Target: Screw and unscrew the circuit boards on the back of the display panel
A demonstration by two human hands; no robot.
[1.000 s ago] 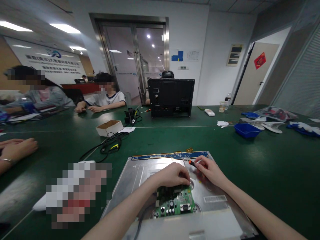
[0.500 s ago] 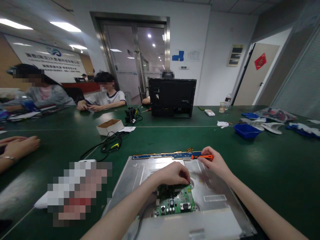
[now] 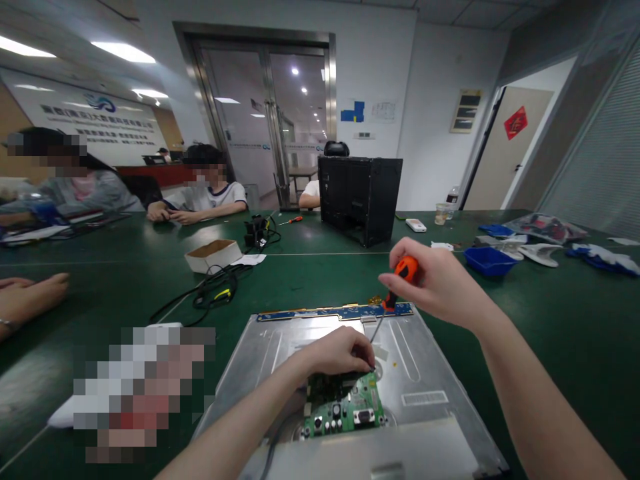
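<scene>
A silver metal display panel lies back-up on the green table in front of me. On it sits a small green circuit board, with a long blue board strip along the panel's far edge. My left hand rests closed on the far end of the green board, fingers pinched at its edge. My right hand is raised above the panel, gripping an orange-handled screwdriver whose thin shaft slants down to the spot beside my left fingertips.
Black cables and a small white box lie to the left. A black monitor casing stands farther back, a blue tray at right. Other people sit along the table's left side; a person's hand rests at left.
My right hand lifted from the panel's far edge with the screwdriver, turned it upright and brought its tip down beside my left hand. The far monitor casing turned.
</scene>
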